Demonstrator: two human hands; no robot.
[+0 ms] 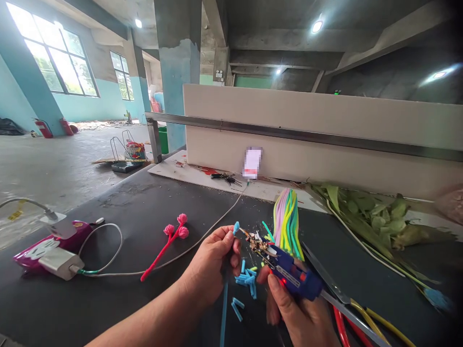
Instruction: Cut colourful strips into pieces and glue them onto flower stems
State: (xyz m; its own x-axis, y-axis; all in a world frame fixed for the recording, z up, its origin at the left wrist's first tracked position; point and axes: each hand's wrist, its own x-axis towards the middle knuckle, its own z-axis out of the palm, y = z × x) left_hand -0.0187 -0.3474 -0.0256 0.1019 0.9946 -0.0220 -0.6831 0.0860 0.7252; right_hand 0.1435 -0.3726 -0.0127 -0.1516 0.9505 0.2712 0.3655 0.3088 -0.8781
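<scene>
1. left hand (213,258) is pinching a little blue tip (236,228) mid-scene, over the tabletop (119,197)
2. right hand (306,315) is wrapped round a blue glue gun (294,275), nozzle right by that tip, can't tell if touching
3. short blue bits (249,279) lie between the hands, multicolored bundle (284,219) on the gun's far side, red stem (158,258) off left

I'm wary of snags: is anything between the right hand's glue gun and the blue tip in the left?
Nothing visible: the glue gun points at the blue tip in the left hand. Blue pieces lie on the table, outside that line.
</scene>
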